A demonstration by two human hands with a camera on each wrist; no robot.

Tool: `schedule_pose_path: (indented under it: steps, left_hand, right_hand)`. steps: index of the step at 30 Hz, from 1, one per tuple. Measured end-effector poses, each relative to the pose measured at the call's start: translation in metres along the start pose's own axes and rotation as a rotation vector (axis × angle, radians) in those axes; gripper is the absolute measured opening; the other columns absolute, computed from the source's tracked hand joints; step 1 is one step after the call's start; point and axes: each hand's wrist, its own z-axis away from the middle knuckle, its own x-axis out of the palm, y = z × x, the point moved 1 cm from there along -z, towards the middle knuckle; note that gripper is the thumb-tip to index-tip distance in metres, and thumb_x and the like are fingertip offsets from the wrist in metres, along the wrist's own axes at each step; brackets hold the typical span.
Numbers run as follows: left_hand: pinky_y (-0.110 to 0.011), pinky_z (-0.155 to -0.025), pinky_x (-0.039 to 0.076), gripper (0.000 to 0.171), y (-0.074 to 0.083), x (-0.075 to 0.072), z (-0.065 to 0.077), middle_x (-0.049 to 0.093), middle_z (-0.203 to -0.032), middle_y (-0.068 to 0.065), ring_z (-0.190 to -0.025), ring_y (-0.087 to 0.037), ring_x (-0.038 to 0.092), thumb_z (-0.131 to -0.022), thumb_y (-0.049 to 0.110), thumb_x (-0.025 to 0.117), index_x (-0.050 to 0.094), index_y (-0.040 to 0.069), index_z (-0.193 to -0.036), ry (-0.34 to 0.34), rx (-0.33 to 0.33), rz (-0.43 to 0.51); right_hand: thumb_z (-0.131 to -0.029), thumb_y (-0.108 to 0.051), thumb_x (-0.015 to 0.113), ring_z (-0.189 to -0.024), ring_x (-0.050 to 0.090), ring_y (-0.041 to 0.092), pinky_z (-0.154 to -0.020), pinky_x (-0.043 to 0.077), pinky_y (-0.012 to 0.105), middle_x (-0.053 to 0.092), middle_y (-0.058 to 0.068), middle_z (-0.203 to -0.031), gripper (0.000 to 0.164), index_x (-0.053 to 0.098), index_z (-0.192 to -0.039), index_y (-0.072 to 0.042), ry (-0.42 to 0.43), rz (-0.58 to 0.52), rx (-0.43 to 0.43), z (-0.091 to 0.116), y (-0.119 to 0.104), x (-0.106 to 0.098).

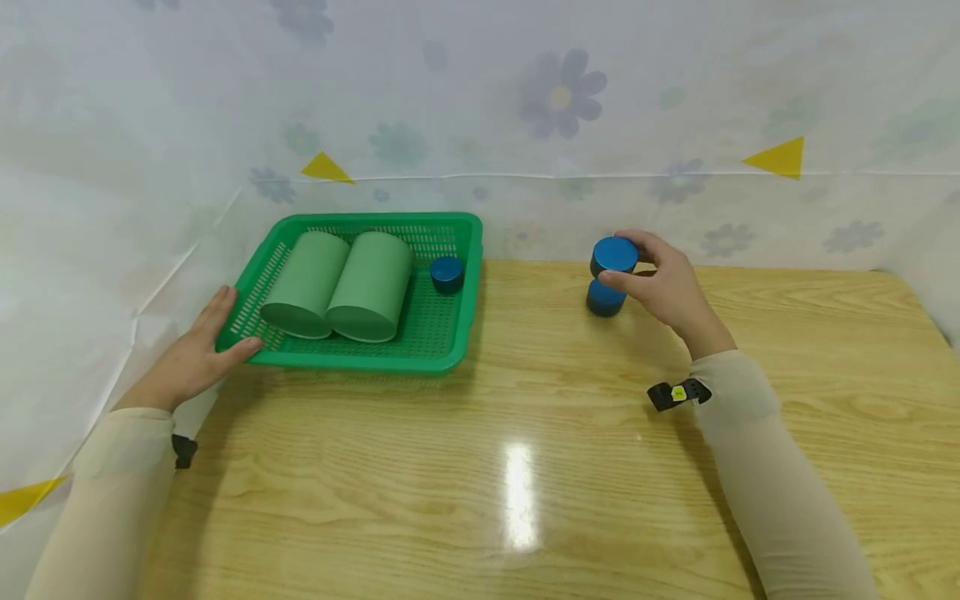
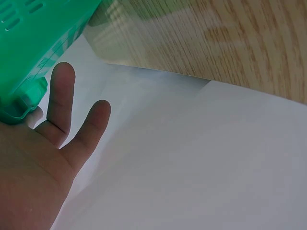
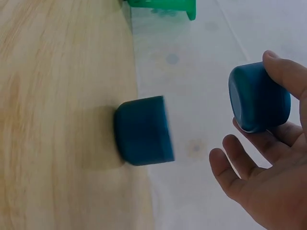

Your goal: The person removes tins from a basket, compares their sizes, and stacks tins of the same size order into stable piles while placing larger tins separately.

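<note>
In the head view my right hand (image 1: 667,283) pinches a short blue cylinder (image 1: 615,254) between thumb and fingers, its flat top facing up. A second blue cylinder (image 1: 605,298) stands on the table below it; the right wrist view shows a gap between the held cylinder (image 3: 259,98) and the standing one (image 3: 144,131). My left hand (image 1: 191,354) holds the near left corner of a green plastic basket (image 1: 375,363), thumb over the rim. Two of its fingers (image 2: 61,96) stretch out past the basket's corner. Inside the basket lie two light green cylinders (image 1: 337,283) and one blue cylinder (image 1: 447,275).
The wood-grain table (image 1: 420,483) meets a flower-patterned white sheet (image 1: 465,100) at the back, with yellow triangles on it. White sheeting also hangs at the left, and the basket's left end reaches past the table's left edge. Each wrist wears a black strap (image 1: 678,393).
</note>
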Motion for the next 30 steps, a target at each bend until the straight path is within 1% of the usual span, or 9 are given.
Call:
schedule_pose_path:
  steps: [2, 5, 12, 17, 30]
  left_hand:
    - [-0.081, -0.103, 0.010, 0.091, -0.001, 0.000, 0.000, -0.021, -0.166, -0.008, -0.146, -0.054, -0.006, -0.104, 0.044, 0.051, -0.016, 0.018, -0.161, 0.003, 0.001, 0.002]
    - [-0.081, -0.103, 0.010, 0.091, -0.001, 0.000, 0.000, -0.020, -0.166, -0.009, -0.146, -0.054, -0.006, -0.104, 0.043, 0.052, -0.015, 0.018, -0.161, 0.005, 0.005, 0.006]
    - [-0.079, -0.106, 0.009, 0.092, -0.003, 0.000, -0.001, -0.021, -0.166, -0.007, -0.148, -0.049, -0.008, -0.104, 0.045, 0.051, -0.016, 0.019, -0.161, 0.004, -0.001, 0.005]
    - [-0.079, -0.105, 0.009, 0.091, -0.001, 0.000, -0.001, -0.020, -0.166, -0.007, -0.148, -0.050, -0.007, -0.104, 0.045, 0.051, -0.015, 0.019, -0.161, 0.004, 0.000, 0.001]
    - [-0.080, -0.105, 0.009, 0.091, 0.001, 0.000, -0.002, -0.021, -0.166, -0.006, -0.148, -0.051, -0.006, -0.104, 0.046, 0.051, -0.016, 0.020, -0.161, -0.001, -0.011, 0.000]
  right_hand:
    - [-0.091, -0.040, 0.076, -0.132, 0.044, 0.031, -0.098, 0.043, 0.054, 0.050, 0.011, -0.144, 0.074, 0.044, -0.153, -0.014, -0.020, -0.008, 0.017, -0.001, 0.005, 0.000]
    - [-0.092, -0.040, 0.076, -0.136, 0.041, 0.033, -0.102, 0.040, 0.058, 0.049, 0.012, -0.146, 0.075, 0.044, -0.153, -0.013, -0.043, -0.016, 0.037, -0.003, 0.013, 0.000]
    - [-0.091, -0.041, 0.077, -0.140, 0.038, 0.035, -0.106, 0.035, 0.061, 0.046, 0.015, -0.148, 0.078, 0.041, -0.155, -0.013, -0.083, -0.017, 0.087, -0.006, 0.028, 0.000]
    - [-0.090, -0.042, 0.077, -0.141, 0.036, 0.037, -0.106, 0.034, 0.062, 0.044, 0.016, -0.151, 0.082, 0.038, -0.157, -0.014, -0.105, -0.007, 0.107, -0.007, 0.033, 0.002]
    - [-0.092, -0.038, 0.076, -0.140, 0.036, 0.037, -0.107, 0.036, 0.060, 0.041, 0.016, -0.153, 0.079, 0.038, -0.156, -0.012, -0.124, -0.035, 0.116, -0.008, 0.039, 0.003]
